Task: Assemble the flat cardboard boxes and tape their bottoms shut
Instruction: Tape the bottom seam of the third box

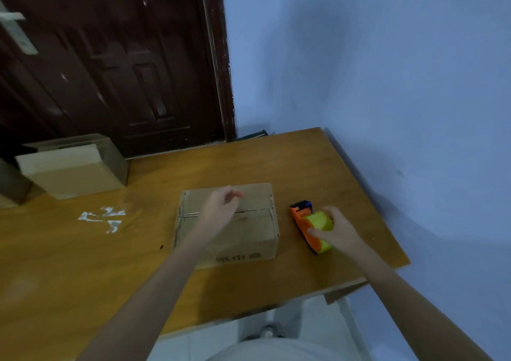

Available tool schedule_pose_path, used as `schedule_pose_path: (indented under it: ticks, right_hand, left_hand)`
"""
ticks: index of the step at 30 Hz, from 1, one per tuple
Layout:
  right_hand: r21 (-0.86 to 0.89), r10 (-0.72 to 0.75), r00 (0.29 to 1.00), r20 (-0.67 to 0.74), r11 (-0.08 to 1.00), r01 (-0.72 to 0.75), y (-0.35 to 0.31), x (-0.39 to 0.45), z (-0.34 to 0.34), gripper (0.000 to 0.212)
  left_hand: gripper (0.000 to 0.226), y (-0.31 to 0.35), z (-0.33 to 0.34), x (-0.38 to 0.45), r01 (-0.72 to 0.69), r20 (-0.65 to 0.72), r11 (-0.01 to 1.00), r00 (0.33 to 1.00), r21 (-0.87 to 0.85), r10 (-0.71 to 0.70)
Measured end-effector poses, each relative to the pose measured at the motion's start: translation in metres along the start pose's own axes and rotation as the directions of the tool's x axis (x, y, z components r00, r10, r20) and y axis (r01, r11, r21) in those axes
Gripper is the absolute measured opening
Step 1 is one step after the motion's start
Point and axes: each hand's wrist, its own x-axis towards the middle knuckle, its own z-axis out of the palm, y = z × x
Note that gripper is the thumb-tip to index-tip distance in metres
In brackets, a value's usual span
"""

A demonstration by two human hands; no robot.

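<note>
A brown cardboard box [249, 230] stands on the wooden table [83, 264] with its flaps folded shut on top and a seam running across. My left hand [221, 208] hovers over that seam with loosely curled fingers that hold nothing. To the right of the box lies an orange tape dispenser [302, 222] with a yellow tape roll [318, 221]. My right hand [334, 230] grips the dispenser, fingers and thumb curled round the roll.
Another assembled cardboard box [72, 167] sits at the table's back left. White marks [102, 218] stain the tabletop left of the middle box. A dark door [110, 56] and a blue wall [387, 84] stand behind. The table's right edge runs close to the dispenser.
</note>
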Motion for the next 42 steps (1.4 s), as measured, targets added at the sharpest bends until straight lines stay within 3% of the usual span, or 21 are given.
schedule_pose_path:
  ticks: [3, 5, 7, 9, 11, 13, 15, 18, 26, 29, 31, 35, 38, 40, 42]
  right_hand:
    - [-0.405, -0.234, 0.947, -0.221, 0.905, 0.129, -0.019, -0.005, 0.001, 0.063]
    - [-0.393, -0.397, 0.861, -0.317, 0.881, 0.262, -0.046, -0.014, 0.009, 0.047]
    - [-0.293, -0.438, 0.851, -0.291, 0.887, 0.356, -0.074, -0.021, 0.022, 0.044]
    - [-0.193, -0.374, 0.915, -0.152, 0.919, 0.343, -0.093, -0.021, 0.038, 0.05]
    - [-0.084, -0.278, 0.96, -0.007, 0.957, 0.277, -0.102, -0.017, 0.054, 0.056]
    - [0.021, -0.244, 0.964, 0.102, 0.97, 0.243, -0.102, -0.014, 0.067, 0.058]
    - [0.084, -0.247, 0.958, 0.144, 0.968, 0.237, -0.098, -0.011, 0.077, 0.061]
    - [0.105, -0.25, 0.959, 0.133, 0.966, 0.238, -0.099, -0.011, 0.082, 0.062]
    - [0.097, -0.269, 0.939, 0.213, 0.962, 0.254, -0.115, 0.019, 0.065, 0.058]
    - [-0.014, -0.348, 0.933, 0.095, 0.936, 0.351, -0.125, 0.037, 0.062, 0.046]
    - [-0.152, -0.384, 0.923, -0.006, 0.913, 0.379, -0.13, 0.045, 0.059, 0.038]
    - [-0.326, -0.348, 0.912, -0.216, 0.907, 0.268, -0.137, 0.038, 0.051, 0.042]
    - [-0.328, -0.337, 0.87, -0.359, 0.918, 0.221, -0.126, 0.007, 0.051, 0.039]
    - [-0.293, -0.27, 0.924, -0.269, 0.937, 0.189, -0.115, -0.017, 0.058, 0.042]
    - [-0.13, -0.162, 0.987, -0.018, 0.979, 0.159, -0.109, -0.035, 0.072, 0.055]
  left_hand:
    - [0.02, -0.016, -0.022, -0.002, 0.009, -0.113, 0.999, 0.994, 0.053, -0.003]
    - [0.024, -0.027, -0.036, -0.002, 0.033, -0.208, 0.993, 0.978, 0.11, -0.009]
    - [0.031, -0.04, -0.049, -0.002, 0.076, -0.292, 0.98, 0.956, 0.183, -0.019]
    - [0.039, -0.055, -0.059, 0.0, 0.177, -0.33, 0.963, 0.938, 0.203, -0.103]
    - [0.054, -0.066, -0.065, -0.003, 0.323, -0.294, 0.943, 0.912, 0.084, -0.286]
    - [0.06, -0.071, -0.062, -0.01, 0.414, -0.19, 0.905, 0.885, -0.1, -0.425]
    - [0.058, -0.072, -0.055, -0.017, 0.438, -0.123, 0.872, 0.874, -0.221, -0.47]
    - [0.055, -0.072, -0.048, -0.022, 0.432, -0.119, 0.845, 0.866, -0.315, -0.486]
    - [0.054, -0.069, -0.031, -0.042, 0.392, -0.221, 0.852, 0.849, -0.346, -0.48]
    - [0.065, -0.067, -0.016, -0.051, 0.37, -0.28, 0.863, 0.837, -0.344, -0.47]
    - [0.073, -0.066, -0.005, -0.058, 0.384, -0.305, 0.894, 0.844, -0.23, -0.441]
    - [0.083, -0.066, -0.002, -0.06, 0.355, -0.398, 0.935, 0.857, -0.002, -0.326]
    - [0.076, -0.071, -0.018, -0.054, 0.279, -0.399, 0.96, 0.881, 0.005, -0.254]
    - [0.064, -0.077, -0.028, -0.046, 0.287, -0.356, 0.958, 0.894, -0.007, -0.27]
    - [0.054, -0.079, -0.034, -0.039, 0.31, -0.292, 0.95, 0.906, -0.034, -0.306]
